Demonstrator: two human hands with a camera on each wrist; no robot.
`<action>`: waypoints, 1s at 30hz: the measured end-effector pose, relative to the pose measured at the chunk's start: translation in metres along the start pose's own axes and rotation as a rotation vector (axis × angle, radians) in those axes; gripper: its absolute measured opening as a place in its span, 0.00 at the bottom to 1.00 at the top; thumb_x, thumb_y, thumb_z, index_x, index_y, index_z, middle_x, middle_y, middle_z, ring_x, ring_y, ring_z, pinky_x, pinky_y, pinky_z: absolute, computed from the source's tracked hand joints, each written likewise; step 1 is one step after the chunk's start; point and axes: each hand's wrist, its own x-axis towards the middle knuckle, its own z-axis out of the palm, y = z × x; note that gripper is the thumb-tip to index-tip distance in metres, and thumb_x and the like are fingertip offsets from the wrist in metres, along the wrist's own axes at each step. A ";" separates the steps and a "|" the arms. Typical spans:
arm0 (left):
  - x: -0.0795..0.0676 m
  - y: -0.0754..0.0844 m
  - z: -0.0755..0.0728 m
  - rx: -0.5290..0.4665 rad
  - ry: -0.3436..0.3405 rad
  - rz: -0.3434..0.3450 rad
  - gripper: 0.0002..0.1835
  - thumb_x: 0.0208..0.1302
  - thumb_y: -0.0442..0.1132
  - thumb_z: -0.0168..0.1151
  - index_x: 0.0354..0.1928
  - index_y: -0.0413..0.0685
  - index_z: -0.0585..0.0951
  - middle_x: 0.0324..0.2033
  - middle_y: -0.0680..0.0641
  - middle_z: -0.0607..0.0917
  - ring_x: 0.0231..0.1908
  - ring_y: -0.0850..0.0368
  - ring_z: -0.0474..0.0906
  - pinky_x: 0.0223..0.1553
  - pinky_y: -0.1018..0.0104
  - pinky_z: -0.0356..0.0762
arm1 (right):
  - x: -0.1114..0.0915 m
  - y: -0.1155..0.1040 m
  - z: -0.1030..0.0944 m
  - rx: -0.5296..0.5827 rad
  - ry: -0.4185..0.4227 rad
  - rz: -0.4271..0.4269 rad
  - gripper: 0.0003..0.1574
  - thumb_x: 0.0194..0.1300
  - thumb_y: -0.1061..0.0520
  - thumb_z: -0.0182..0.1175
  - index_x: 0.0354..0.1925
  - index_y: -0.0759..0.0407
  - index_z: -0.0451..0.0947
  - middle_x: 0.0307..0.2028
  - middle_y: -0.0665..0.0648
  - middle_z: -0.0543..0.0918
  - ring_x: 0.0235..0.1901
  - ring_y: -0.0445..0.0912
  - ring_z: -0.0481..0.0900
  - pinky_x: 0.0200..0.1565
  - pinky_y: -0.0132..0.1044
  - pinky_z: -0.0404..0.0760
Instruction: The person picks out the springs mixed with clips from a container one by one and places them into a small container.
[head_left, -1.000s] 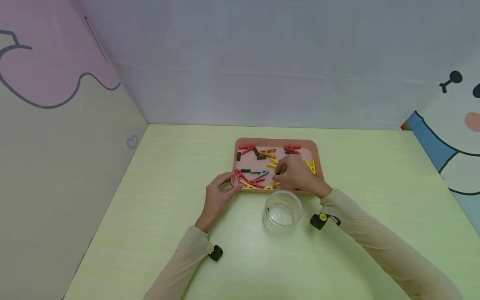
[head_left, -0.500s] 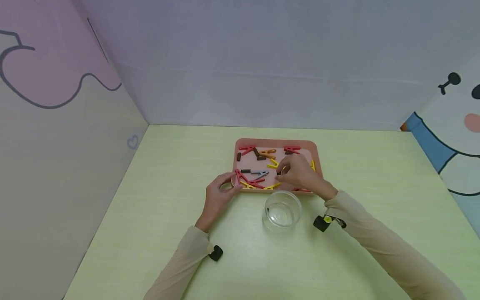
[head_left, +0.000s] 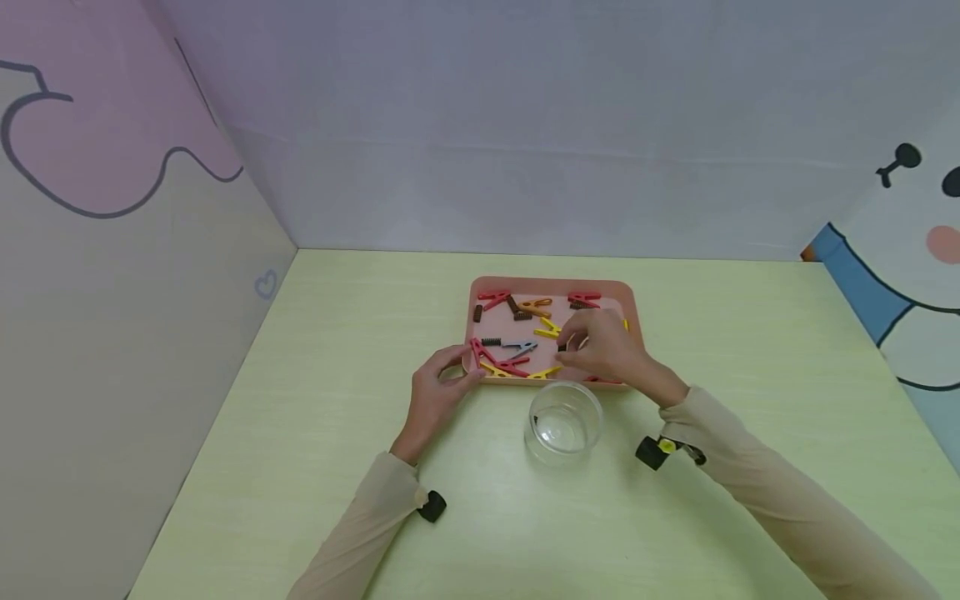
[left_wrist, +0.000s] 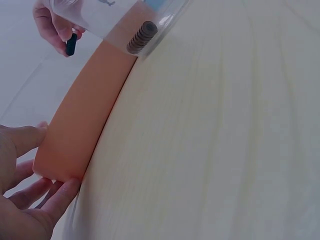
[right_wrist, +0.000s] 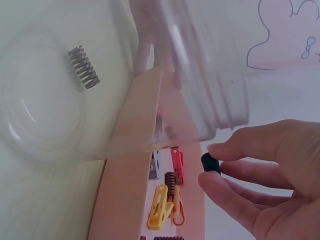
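My left hand (head_left: 437,392) holds the near left corner of a pink tray (head_left: 551,285), its thumb and fingers around the wall (left_wrist: 75,125). Over the tray, my right hand (head_left: 603,346) pinches a small dark coil spring (right_wrist: 210,163) between thumb and index finger. In the tray lie loose springs (head_left: 491,342) and plastic clips: red (head_left: 583,297), yellow (head_left: 547,328), orange (head_left: 535,307) and a grey-blue one (head_left: 521,346). A clear round jar (head_left: 566,421) stands just in front of the tray. One spring (right_wrist: 84,67) shows through its wall. My right hand covers part of the tray.
The pale wooden table (head_left: 360,333) extends around the tray and jar. A grey-lilac backdrop (head_left: 480,125) rises behind its far edge, with printed panels on the left and right. A black camera (head_left: 431,506) sits at my left wrist.
My right hand has shifted slightly to the right over the tray, with the spring between its fingers. My left hand and the jar stay in place.
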 end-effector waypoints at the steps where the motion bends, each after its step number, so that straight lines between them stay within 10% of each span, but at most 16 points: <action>1: 0.000 0.000 0.000 -0.003 0.001 0.000 0.25 0.56 0.35 0.68 0.56 0.33 0.76 0.54 0.34 0.76 0.53 0.39 0.74 0.48 0.51 0.77 | -0.001 -0.001 -0.001 0.001 0.004 -0.004 0.10 0.51 0.59 0.72 0.31 0.63 0.84 0.28 0.55 0.83 0.28 0.47 0.76 0.31 0.36 0.79; 30: 0.000 0.001 0.000 -0.023 0.001 0.001 0.24 0.56 0.33 0.68 0.56 0.32 0.76 0.55 0.33 0.76 0.53 0.38 0.74 0.48 0.53 0.78 | -0.026 -0.017 -0.010 0.036 0.040 -0.088 0.06 0.50 0.62 0.71 0.29 0.61 0.84 0.27 0.53 0.80 0.29 0.48 0.74 0.32 0.37 0.78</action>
